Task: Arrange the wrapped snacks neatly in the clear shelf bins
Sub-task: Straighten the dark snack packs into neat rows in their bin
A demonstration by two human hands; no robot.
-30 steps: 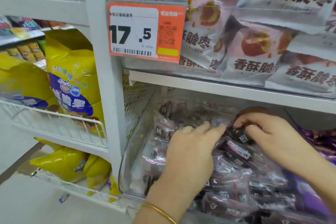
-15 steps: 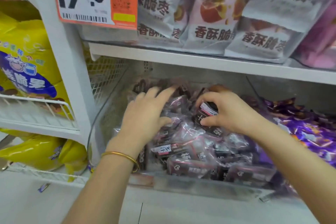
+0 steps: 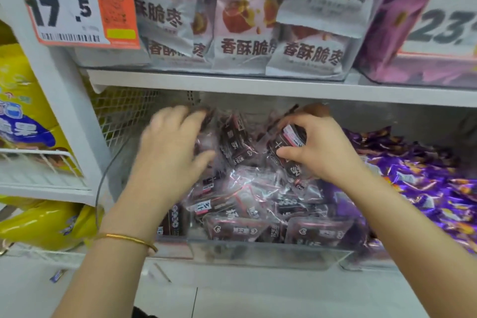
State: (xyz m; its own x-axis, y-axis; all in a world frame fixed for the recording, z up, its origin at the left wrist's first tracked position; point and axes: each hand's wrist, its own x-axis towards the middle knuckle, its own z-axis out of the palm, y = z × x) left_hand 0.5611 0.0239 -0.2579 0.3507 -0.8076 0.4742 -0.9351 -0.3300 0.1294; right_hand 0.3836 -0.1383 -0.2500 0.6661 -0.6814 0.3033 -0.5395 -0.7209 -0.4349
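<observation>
A clear shelf bin on the lower shelf holds several dark brown snacks in clear wrappers. My left hand, blurred, reaches into the bin's back left with fingers curled over the packets there; whether it grips one I cannot tell. My right hand is shut on one dark wrapped snack, pinched between thumb and fingers and held tilted above the pile at the bin's back right.
To the right lies a bin of purple-wrapped candies. The shelf above carries white-and-pink date bags and an orange price tag. Yellow bags fill white wire baskets at left.
My left hand has slid further back and left in the bin. My right hand keeps its hold on the same packet. The view has moved closer to the bin.
</observation>
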